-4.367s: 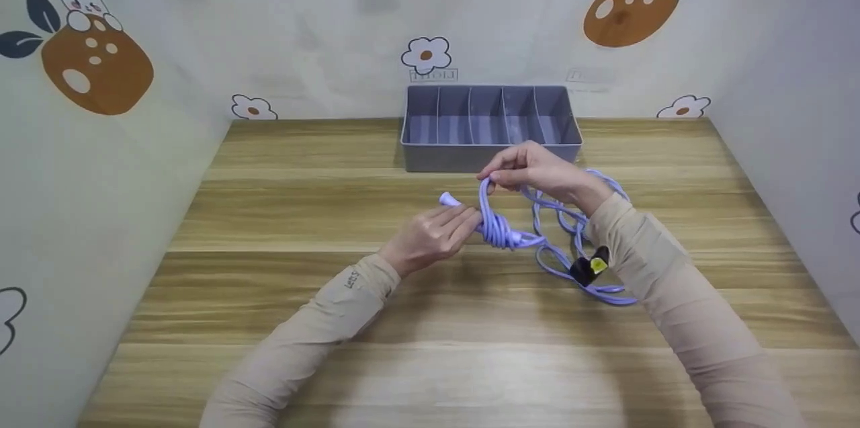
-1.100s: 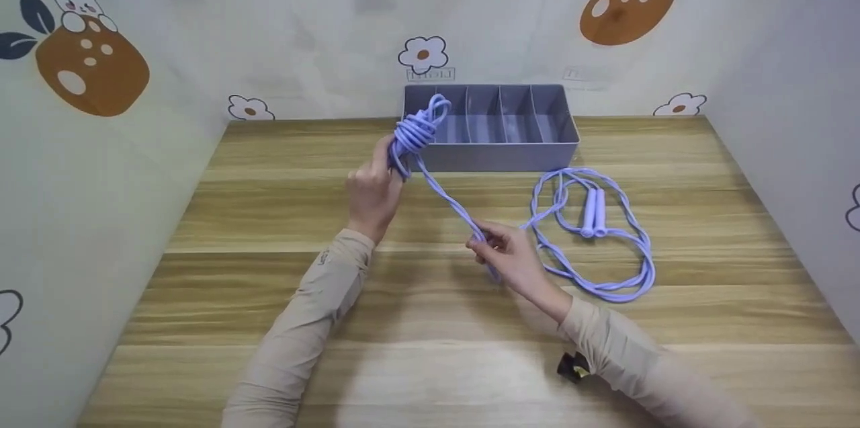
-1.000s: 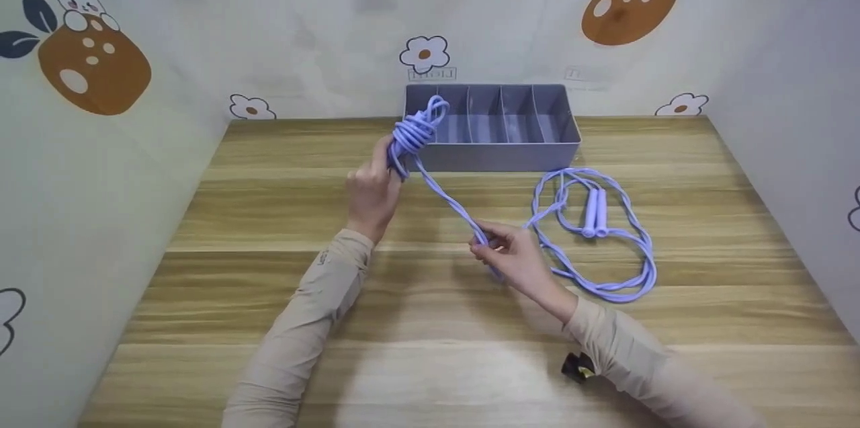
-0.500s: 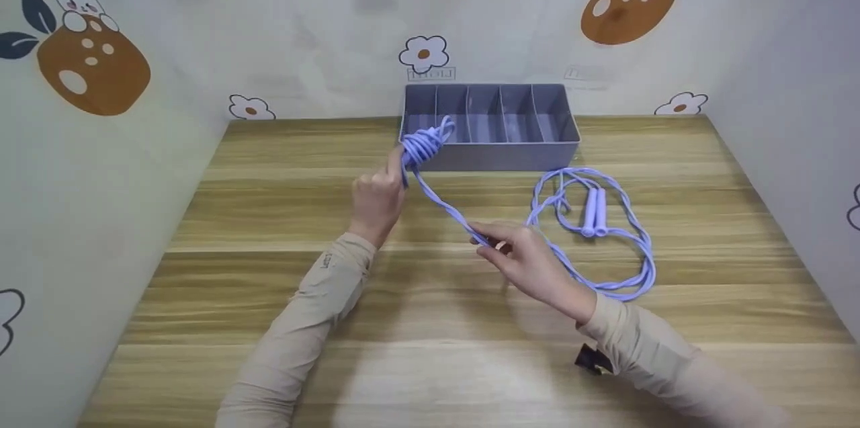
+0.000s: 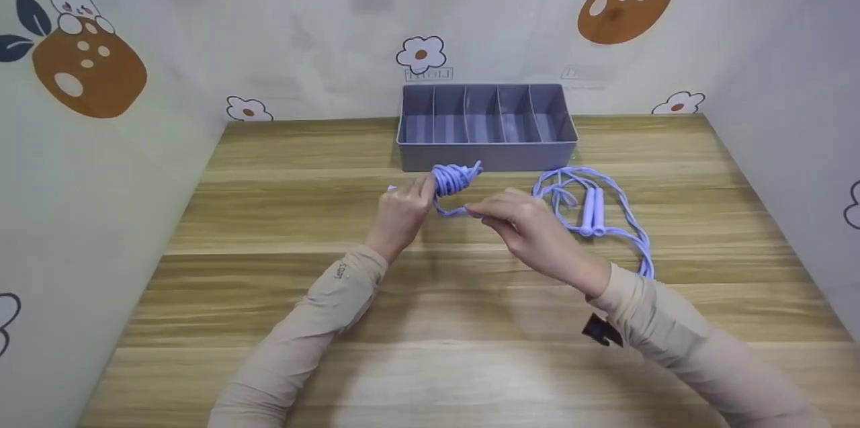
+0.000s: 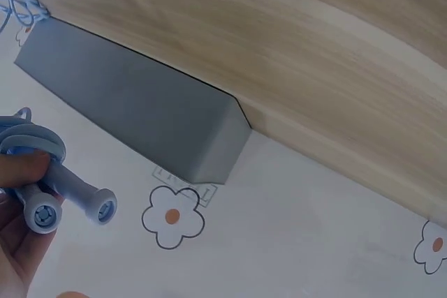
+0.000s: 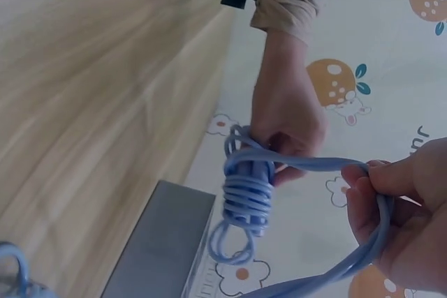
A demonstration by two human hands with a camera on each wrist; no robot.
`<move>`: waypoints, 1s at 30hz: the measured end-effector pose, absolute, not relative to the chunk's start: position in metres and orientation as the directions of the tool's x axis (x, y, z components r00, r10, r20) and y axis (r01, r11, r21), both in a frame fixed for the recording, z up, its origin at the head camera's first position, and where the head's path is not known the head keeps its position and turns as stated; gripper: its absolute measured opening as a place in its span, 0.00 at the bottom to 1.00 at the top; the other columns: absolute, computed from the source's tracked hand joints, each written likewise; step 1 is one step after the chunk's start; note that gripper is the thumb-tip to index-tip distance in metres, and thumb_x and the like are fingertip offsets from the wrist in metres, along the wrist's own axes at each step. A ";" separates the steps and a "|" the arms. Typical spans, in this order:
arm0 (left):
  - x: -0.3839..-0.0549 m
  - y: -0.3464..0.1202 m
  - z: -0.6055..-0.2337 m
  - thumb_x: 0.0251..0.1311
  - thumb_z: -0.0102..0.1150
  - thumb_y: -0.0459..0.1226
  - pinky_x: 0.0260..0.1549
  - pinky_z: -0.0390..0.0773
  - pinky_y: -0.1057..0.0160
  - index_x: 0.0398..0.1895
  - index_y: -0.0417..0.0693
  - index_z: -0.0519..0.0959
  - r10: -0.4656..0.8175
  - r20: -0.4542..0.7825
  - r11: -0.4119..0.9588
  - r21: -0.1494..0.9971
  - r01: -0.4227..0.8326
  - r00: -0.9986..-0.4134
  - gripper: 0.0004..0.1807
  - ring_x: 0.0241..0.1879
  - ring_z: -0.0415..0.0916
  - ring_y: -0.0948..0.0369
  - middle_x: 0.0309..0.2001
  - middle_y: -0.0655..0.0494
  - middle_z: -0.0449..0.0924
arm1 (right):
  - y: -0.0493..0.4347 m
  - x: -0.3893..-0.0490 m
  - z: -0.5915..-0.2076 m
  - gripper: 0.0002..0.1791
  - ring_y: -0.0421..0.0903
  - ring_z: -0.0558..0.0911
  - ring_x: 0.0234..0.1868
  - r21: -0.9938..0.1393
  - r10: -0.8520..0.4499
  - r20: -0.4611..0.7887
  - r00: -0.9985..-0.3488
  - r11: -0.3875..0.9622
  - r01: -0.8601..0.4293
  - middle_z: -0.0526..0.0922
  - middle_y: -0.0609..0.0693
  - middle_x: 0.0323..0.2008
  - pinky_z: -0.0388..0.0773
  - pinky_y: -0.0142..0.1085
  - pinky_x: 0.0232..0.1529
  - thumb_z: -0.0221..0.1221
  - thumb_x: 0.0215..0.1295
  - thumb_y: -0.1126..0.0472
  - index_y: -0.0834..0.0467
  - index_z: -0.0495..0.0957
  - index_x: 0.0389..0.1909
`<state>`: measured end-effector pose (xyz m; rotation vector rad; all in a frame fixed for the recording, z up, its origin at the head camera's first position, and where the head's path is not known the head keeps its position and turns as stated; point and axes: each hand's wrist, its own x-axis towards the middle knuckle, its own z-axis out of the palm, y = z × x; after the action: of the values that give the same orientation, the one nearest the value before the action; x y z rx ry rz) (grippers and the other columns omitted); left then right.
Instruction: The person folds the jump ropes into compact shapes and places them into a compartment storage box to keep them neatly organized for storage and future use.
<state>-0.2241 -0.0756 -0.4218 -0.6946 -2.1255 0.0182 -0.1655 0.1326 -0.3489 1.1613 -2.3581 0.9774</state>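
A light purple jump rope is bundled in front of the grey box, its cord wound several times around its two handles. My left hand grips the bundle at the handle end; two handle tips stick out past the fingers in the left wrist view. Between thumb and fingers, my right hand pinches the doubled cord, which runs from the bundle and hangs on past the hand in the right wrist view. A small loop stands out of the bundle's other end.
A grey box with several compartments stands against the patterned back wall. To the right, a second purple jump rope lies loosely coiled on the wooden table, partly behind my right forearm. A black strap piece hangs by the right sleeve.
The bundle has come down from before the box's left compartment to in front of the box and tilted flatter. My right hand has risen, shortening the cord stretch between the hands.
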 end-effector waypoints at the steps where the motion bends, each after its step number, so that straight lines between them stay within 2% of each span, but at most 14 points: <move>1: -0.223 -0.075 -0.423 0.47 0.59 0.27 0.13 0.76 0.64 0.35 0.38 0.76 0.497 0.736 0.838 -0.270 0.475 -0.459 0.10 0.22 0.78 0.58 0.29 0.50 0.81 | 0.133 -0.167 -0.348 0.12 0.43 0.79 0.36 -0.425 -0.566 0.562 -0.604 0.429 -0.797 0.84 0.51 0.36 0.76 0.34 0.38 0.56 0.57 0.72 0.62 0.81 0.41; 4: -0.220 -0.073 -0.425 0.47 0.57 0.26 0.13 0.76 0.65 0.35 0.39 0.76 0.543 0.714 0.813 -0.312 0.492 -0.443 0.10 0.22 0.77 0.60 0.27 0.52 0.80 | 0.132 -0.172 -0.344 0.11 0.44 0.79 0.37 -0.410 -0.576 0.569 -0.587 0.420 -0.810 0.84 0.52 0.36 0.76 0.35 0.40 0.56 0.58 0.71 0.63 0.81 0.41; 8: -0.215 -0.070 -0.428 0.46 0.56 0.26 0.15 0.76 0.66 0.36 0.39 0.76 0.618 0.672 0.756 -0.364 0.544 -0.408 0.11 0.23 0.76 0.61 0.26 0.53 0.78 | 0.132 -0.180 -0.340 0.10 0.46 0.78 0.36 -0.392 -0.591 0.567 -0.573 0.418 -0.819 0.83 0.53 0.35 0.76 0.36 0.37 0.56 0.57 0.72 0.65 0.81 0.39; 19: -0.207 -0.067 -0.424 0.47 0.59 0.28 0.24 0.79 0.67 0.38 0.40 0.77 0.718 0.615 0.654 -0.436 0.618 -0.326 0.12 0.31 0.79 0.60 0.33 0.51 0.81 | 0.139 -0.206 -0.334 0.08 0.47 0.76 0.36 -0.404 -0.596 0.549 -0.585 0.424 -0.811 0.81 0.53 0.32 0.74 0.36 0.36 0.55 0.59 0.71 0.64 0.82 0.36; 26: -0.203 -0.064 -0.424 0.50 0.59 0.33 0.27 0.80 0.68 0.38 0.43 0.78 0.751 0.615 0.597 -0.480 0.643 -0.238 0.10 0.33 0.80 0.61 0.35 0.53 0.82 | 0.142 -0.222 -0.335 0.08 0.47 0.77 0.37 -0.441 -0.583 0.544 -0.603 0.413 -0.797 0.82 0.53 0.32 0.74 0.36 0.37 0.55 0.59 0.70 0.64 0.82 0.35; 30: -0.202 -0.061 -0.424 0.52 0.58 0.35 0.31 0.80 0.68 0.37 0.42 0.79 0.757 0.634 0.553 -0.490 0.674 -0.159 0.10 0.34 0.80 0.61 0.35 0.53 0.83 | 0.144 -0.232 -0.340 0.07 0.46 0.77 0.36 -0.477 -0.567 0.544 -0.619 0.398 -0.783 0.83 0.52 0.32 0.73 0.35 0.35 0.56 0.58 0.70 0.63 0.82 0.34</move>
<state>-0.2020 -0.0607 -0.4242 -1.1655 -1.8823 0.1150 -0.2321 0.1443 -0.3396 1.1790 -2.3656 1.0468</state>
